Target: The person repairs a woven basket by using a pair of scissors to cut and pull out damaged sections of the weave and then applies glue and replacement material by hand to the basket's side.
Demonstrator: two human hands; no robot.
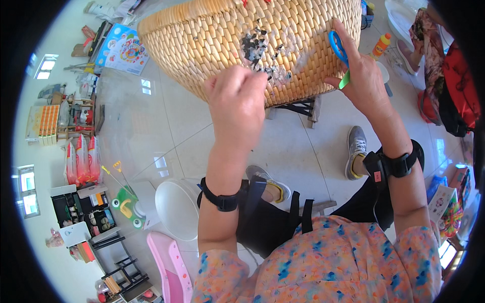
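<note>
A large woven straw basket [202, 50] fills the far middle. Small black and grey flakes or scraps [254, 46] cling to its weave, with whitish smears around them. My left hand [235, 96] is closed in a pinch beside the lower edge of this patch; whatever lies between its fingertips is too small to make out. At the basket's right side, my right hand [365, 83] has its index finger stretched along the weave and its thumb apart. It holds a tool with a blue loop [337, 46] and a green part [344, 80]; the rest is hidden by the hand.
Dark stand legs [300, 108] show beneath the basket. A white bucket [177, 209] and a pink plastic piece [169, 262] stand near left. Shelves and boxes [83, 209] line the left wall. An orange bottle [382, 46] and another person's leg [411, 55] are at far right.
</note>
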